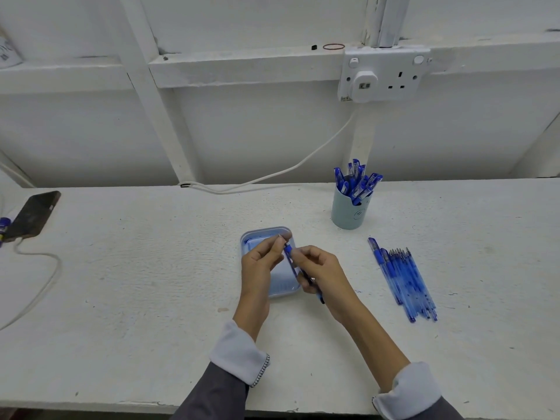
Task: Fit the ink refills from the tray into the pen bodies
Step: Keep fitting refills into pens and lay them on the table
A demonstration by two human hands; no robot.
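- While I hold one blue pen (289, 253) over the tray (263, 230), both my hands are close together.
- My right hand (321, 268) is curled round the low part of the pen.
- My left hand (262, 262) pinches the far end of the pen with its fingertips (280, 239), where a small grey point sticks up.
- The pen is tilted, with its far end up and away from me.
- The tray sits flat on the white table (151, 283), partly hidden under my hands. I cannot tell what lies in it.
- A row of loose pens (403, 280) lies side by side on the table to my right, well apart from the tray.
- Behind them stands a pale cup (348, 213) full of blue pens.
- Far to my left lies a dark phone (31, 216) with a white cable (45, 277) plugged in.
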